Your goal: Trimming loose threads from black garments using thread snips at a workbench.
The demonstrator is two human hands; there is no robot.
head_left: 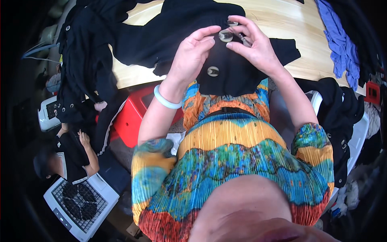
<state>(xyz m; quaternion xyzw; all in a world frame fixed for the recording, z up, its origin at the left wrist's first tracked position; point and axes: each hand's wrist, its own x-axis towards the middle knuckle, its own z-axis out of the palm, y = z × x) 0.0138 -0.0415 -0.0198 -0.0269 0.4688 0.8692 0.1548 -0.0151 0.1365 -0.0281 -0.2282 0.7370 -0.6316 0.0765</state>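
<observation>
A black garment (pixel 238 74) hangs over the near table edge onto my lap, with large mottled grey-and-cream buttons on it. My left hand (pixel 189 56) is just left of the upper button (pixel 225 36), its thumb pressed toward the bent fingers; anything fine between them is too small to make out. My right hand (pixel 258 46) is on the other side of that button, thumb and index finger apart around it. A small metal tool (pixel 244 39), its kind unclear, is tucked in the right hand's curled fingers. A lower button (pixel 213 71) lies nearer me.
More black garments (pixel 88 44) cover the wooden table (pixel 282 20) at the left. A purple cloth (pixel 340 44) hangs at the far right. A red stool (pixel 133 117) stands below the table. Another person (pixel 72 153) sits at left near a white fan unit (pixel 80 205).
</observation>
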